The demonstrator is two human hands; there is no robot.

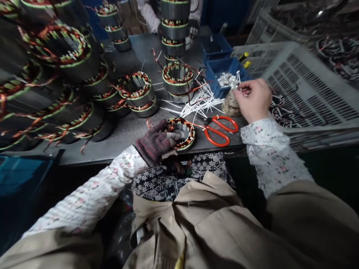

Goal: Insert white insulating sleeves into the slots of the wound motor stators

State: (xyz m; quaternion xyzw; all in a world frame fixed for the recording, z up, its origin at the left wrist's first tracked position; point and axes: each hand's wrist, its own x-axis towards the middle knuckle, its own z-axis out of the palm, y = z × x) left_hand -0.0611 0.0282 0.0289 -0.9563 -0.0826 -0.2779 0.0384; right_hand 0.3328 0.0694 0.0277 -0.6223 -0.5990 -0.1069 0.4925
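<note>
My left hand [156,143], in a dark knit glove, grips a small motor stator [182,133] with copper windings at the near edge of the grey table [126,130]. My bare right hand [252,99] is raised over a blue bin [215,74] and pinches a few thin white sleeves [237,80] between its closed fingers. A fan of loose white sleeves [200,101] lies on the table between the hands. Red-handled scissors [220,129] rest just right of the stator.
Stacks of wound stators [61,74] crowd the left and back of the table, two more [137,91] near the middle. White slatted crates [303,82] stand at the right. Another person's hands [153,18] work at the far side. A blue box [25,175] sits low left.
</note>
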